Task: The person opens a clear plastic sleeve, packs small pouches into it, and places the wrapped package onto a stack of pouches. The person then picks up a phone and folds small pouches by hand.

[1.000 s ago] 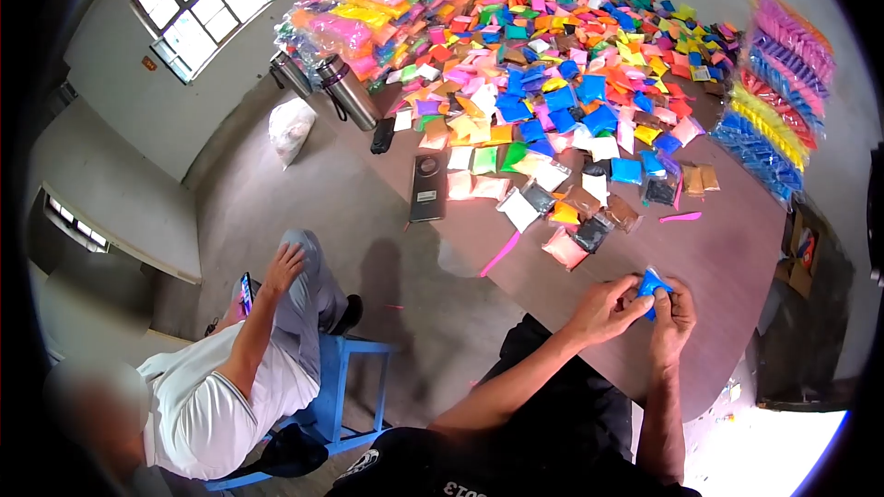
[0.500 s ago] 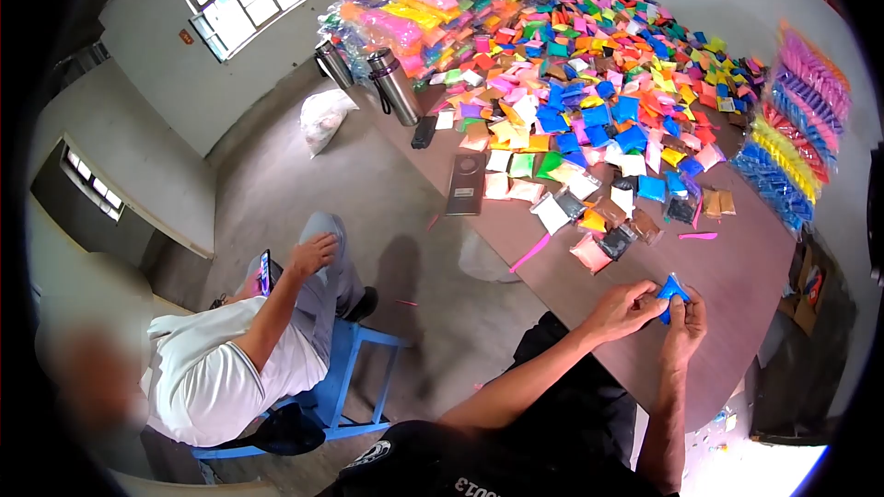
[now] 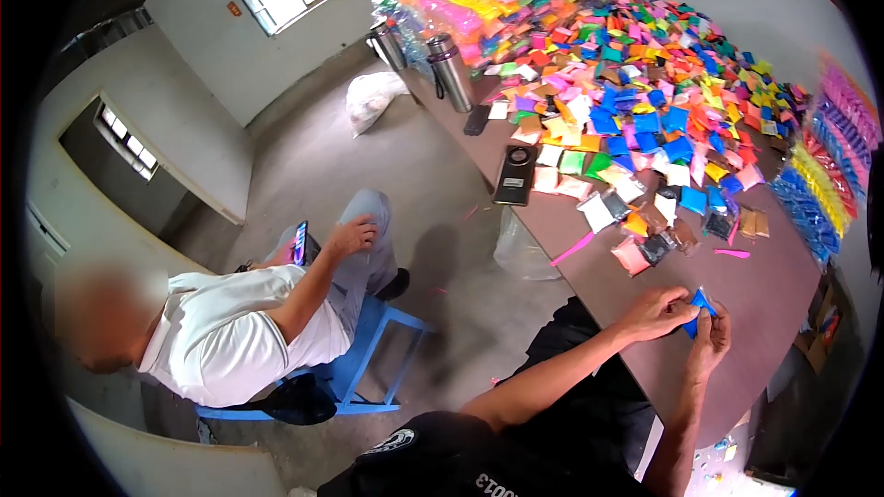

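Observation:
Between my two hands is a small blue packet (image 3: pixel 700 306), raised just above the brown table (image 3: pixel 635 364). My left hand (image 3: pixel 658 315) pinches its left side with thumb and fingers. On the other side, my right hand (image 3: pixel 711 336) grips it, thumb in front. The fingers cover part of the packet, so I cannot make out its edges fully. Beyond my hands lie a pink packet (image 3: pixel 631 256), a black packet (image 3: pixel 656 248) and a pink plastic tool (image 3: pixel 732 253). Another long pink plastic tool (image 3: pixel 573 249) lies near the table's left edge.
A large heap of coloured packets (image 3: pixel 645 92) covers the far table, with bagged bundles (image 3: pixel 479 0) behind. A dark phone (image 3: pixel 515 175) and a steel flask (image 3: pixel 449 74) stand along the left edge. A seated person (image 3: pixel 249 331) on a blue stool (image 3: pixel 368 359) holds a phone.
The view has swung so that the room and table appear shifted to the right. Both my hands still hold the blue packet, with little change in grip.

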Demonstrator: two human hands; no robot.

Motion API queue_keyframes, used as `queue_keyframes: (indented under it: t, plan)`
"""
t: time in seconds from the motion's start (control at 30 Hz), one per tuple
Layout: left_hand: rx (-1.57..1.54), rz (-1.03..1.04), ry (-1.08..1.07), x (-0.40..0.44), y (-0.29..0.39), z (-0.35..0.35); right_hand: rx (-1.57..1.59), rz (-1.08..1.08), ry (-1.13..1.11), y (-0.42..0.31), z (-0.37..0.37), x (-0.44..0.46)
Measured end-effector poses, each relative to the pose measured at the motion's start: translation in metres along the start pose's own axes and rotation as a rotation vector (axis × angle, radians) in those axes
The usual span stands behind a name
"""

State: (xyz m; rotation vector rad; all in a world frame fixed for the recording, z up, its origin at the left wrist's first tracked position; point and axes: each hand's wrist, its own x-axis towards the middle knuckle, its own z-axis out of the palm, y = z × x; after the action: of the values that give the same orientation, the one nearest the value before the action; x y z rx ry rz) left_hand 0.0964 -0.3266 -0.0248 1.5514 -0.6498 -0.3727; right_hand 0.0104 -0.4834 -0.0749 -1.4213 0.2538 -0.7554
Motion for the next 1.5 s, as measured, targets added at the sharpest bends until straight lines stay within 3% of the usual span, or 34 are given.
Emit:
queue_keyframes:
  t: [0.27, 0.33, 0.67, 0.87, 1.0, 1.33, 1.5]
  plan:
    - [-0.077, 0.148, 0.111, 0.0, -0.017, 0.006, -0.174, 0.109, -0.131, -0.017, -0.001, 0.002]
    - [-0.018, 0.16, 0.09, -0.002, -0.013, 0.002, -0.22, -0.019, -0.098, -0.013, -0.001, 0.003]
    - [-0.097, 0.228, 0.118, 0.004, -0.024, 0.007, -0.333, 0.043, -0.12, -0.013, -0.007, 0.003]
    - [-0.338, 0.279, 0.165, 0.005, -0.034, 0.022, -0.414, 0.044, -0.138, -0.027, 0.003, 0.001]
    - [-0.183, 0.13, 0.072, 0.0, -0.008, 0.004, -0.348, 0.078, -0.11, -0.028, 0.004, -0.005]
    - [-0.151, 0.244, 0.241, 0.002, -0.022, 0.013, -0.428, 0.028, -0.144, -0.037, 0.011, -0.006]
    - [-0.07, 0.22, 0.206, 0.001, -0.01, 0.007, -0.412, 0.047, -0.072, -0.031, 0.003, -0.007]
